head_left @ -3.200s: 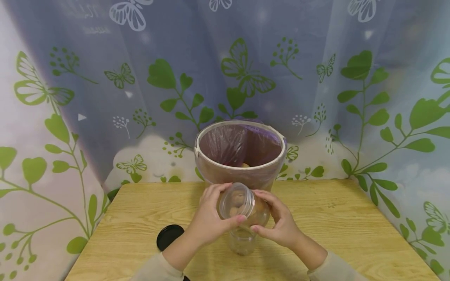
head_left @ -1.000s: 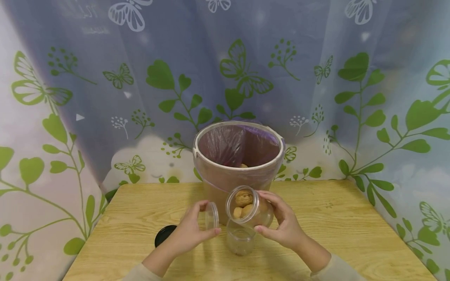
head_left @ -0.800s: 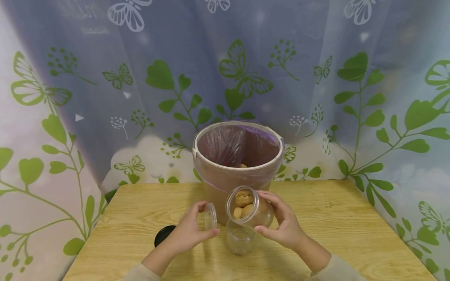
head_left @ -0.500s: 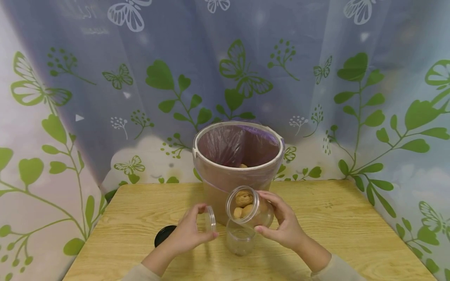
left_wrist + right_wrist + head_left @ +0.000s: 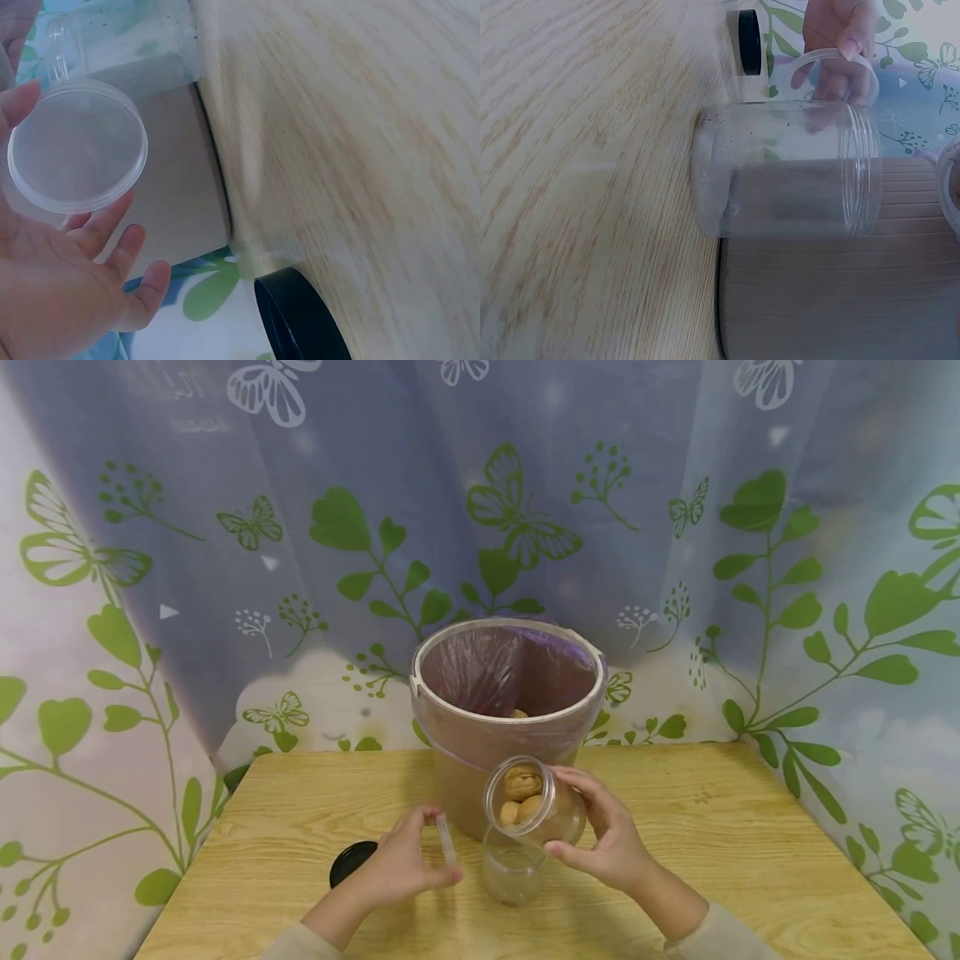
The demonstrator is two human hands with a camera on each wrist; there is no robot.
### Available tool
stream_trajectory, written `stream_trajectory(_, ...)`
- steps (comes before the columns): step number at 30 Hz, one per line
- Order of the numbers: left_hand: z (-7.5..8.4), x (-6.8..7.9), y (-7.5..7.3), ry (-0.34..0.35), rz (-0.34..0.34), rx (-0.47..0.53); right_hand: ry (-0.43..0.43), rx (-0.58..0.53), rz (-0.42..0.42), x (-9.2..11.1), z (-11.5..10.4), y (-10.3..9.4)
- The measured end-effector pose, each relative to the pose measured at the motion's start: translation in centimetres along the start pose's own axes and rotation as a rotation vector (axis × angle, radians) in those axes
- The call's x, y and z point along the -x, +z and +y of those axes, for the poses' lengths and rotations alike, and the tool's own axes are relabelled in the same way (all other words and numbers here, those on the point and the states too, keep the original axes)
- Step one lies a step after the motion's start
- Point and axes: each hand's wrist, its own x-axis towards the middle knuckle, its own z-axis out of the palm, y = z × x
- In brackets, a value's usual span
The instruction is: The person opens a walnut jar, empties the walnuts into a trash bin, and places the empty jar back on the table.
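Note:
My left hand (image 5: pixel 401 860) pinches a clear round plastic lid (image 5: pixel 446 839) by its edge, between thumb and fingers. The lid's round face (image 5: pixel 79 146) shows in the left wrist view. My right hand (image 5: pixel 611 839) grips a clear plastic jar (image 5: pixel 564 817), tilted with its mouth toward the lid. Inside that jar lie walnuts (image 5: pixel 522 783) and a few smooth, light brown pieces. Just below it an uncovered clear jar (image 5: pixel 513 875) stands upright on the table; I see nothing inside it. The right wrist view shows this lower jar (image 5: pixel 787 169) closely, but my right hand hardly at all.
Behind the jars stands a brownish bucket (image 5: pixel 461 760) lined with a thin plastic bag. Something light brown (image 5: pixel 519 714) shows inside it. A black lid (image 5: pixel 352 862) lies on the wooden table (image 5: pixel 697 843), partly behind my left hand. A patterned curtain (image 5: pixel 390 452) hangs behind.
About three seconds ago both hands were on the tilted jar, its mouth covered. Since then the lid has come off leftward in my left hand and turned nearly edge-on; the right hand has barely moved.

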Motion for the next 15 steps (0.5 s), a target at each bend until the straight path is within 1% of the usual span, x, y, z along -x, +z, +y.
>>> stream_trajectory(5,-0.4,-0.1,0.2,-0.013,-0.002,-0.031,0.004,-0.003,-0.002,0.0,0.0,0.0)
stream_trajectory(12,-1.2,-0.4,0.5,-0.048,-0.053,-0.045,-0.004,-0.002,0.002,0.0,0.0,-0.1)
stream_trajectory(15,-1.5,-0.5,0.5,-0.049,-0.067,-0.062,-0.006,-0.002,0.002,0.0,0.0,-0.1)
